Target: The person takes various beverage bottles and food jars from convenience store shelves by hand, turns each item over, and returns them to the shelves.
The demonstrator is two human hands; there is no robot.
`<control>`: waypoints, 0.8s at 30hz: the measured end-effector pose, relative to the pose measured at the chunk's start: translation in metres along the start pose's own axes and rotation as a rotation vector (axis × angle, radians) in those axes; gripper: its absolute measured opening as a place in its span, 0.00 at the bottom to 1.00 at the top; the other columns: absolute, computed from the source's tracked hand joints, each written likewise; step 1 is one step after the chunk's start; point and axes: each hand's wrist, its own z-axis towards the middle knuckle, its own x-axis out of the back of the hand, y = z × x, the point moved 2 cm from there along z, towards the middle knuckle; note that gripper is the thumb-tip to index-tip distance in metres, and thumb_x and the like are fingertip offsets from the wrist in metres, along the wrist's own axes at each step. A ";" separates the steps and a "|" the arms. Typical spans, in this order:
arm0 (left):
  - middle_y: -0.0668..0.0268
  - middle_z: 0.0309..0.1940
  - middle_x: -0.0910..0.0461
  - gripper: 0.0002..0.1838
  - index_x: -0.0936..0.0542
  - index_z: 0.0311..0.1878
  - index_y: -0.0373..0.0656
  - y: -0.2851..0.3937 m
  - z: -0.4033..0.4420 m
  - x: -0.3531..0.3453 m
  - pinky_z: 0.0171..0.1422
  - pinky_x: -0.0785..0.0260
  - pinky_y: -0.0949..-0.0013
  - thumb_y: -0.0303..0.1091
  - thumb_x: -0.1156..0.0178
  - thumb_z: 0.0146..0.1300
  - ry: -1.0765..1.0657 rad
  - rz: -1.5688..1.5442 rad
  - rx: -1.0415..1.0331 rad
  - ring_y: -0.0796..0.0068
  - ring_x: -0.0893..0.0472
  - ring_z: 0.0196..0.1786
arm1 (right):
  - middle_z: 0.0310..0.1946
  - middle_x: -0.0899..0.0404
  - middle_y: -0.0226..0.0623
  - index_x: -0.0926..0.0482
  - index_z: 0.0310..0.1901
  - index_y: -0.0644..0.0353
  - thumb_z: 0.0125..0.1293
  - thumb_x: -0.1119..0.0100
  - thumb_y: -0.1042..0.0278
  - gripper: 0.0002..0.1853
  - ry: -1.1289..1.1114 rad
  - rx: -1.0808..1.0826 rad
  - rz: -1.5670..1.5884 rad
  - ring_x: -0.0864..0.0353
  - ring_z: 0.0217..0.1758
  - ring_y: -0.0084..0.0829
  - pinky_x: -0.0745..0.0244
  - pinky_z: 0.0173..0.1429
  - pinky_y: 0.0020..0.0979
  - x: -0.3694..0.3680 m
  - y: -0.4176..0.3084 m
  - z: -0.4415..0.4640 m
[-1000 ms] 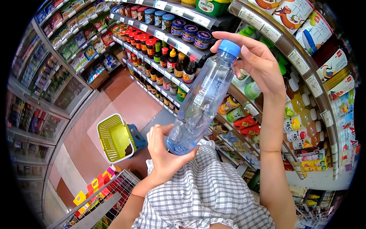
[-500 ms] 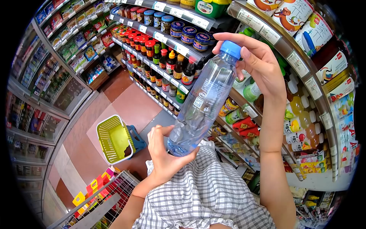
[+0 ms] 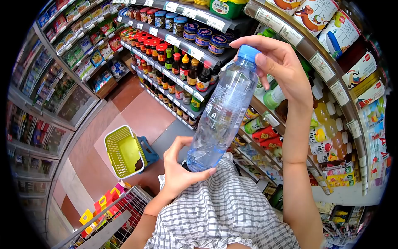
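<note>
A clear plastic water bottle with a blue cap is held tilted in front of my chest, cap end up and to the right. White print and a barcode show on its side. My left hand grips the base, thumb along the underside and fingers curled around the far side. Up at the cap, my right hand has its index finger over the top and its thumb on the near side; the other fingers are partly hidden behind the bottle.
Shelves of jars and sauce bottles stand ahead, and drink shelves curve close on my right. On the floor is a yellow-green basket. A wire cart holding packages stands at lower left, with glass-fronted cabinets beyond.
The bottle has turned about its long axis, so the QR code has moved out of sight and a barcode shows. Both hands stay at the same ends.
</note>
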 end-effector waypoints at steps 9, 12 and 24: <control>0.53 0.50 0.19 0.44 0.26 0.58 0.27 -0.022 -0.001 -0.002 0.59 0.28 0.64 0.43 0.22 0.39 -0.398 -0.814 0.355 0.67 0.17 0.48 | 0.29 0.22 0.24 0.17 0.50 0.61 0.64 0.36 0.49 0.23 -0.006 -0.068 -0.032 0.28 0.24 0.11 0.32 0.25 0.15 0.008 -0.004 -0.003; 0.51 0.52 0.19 0.45 0.27 0.60 0.26 -0.021 -0.003 -0.004 0.59 0.28 0.63 0.47 0.24 0.42 -0.425 -1.023 0.404 0.65 0.16 0.48 | 0.28 0.22 0.24 0.17 0.50 0.61 0.63 0.35 0.51 0.22 -0.066 -0.026 0.023 0.27 0.23 0.11 0.32 0.24 0.15 0.013 0.003 -0.001; 0.60 0.46 0.19 0.42 0.26 0.60 0.35 -0.017 0.017 -0.008 0.64 0.37 0.60 0.46 0.22 0.42 -0.224 0.114 -0.047 0.63 0.22 0.51 | 0.26 0.20 0.25 0.19 0.41 0.63 0.57 0.28 0.57 0.18 0.112 -0.208 -0.187 0.28 0.22 0.10 0.36 0.21 0.15 -0.016 -0.019 0.001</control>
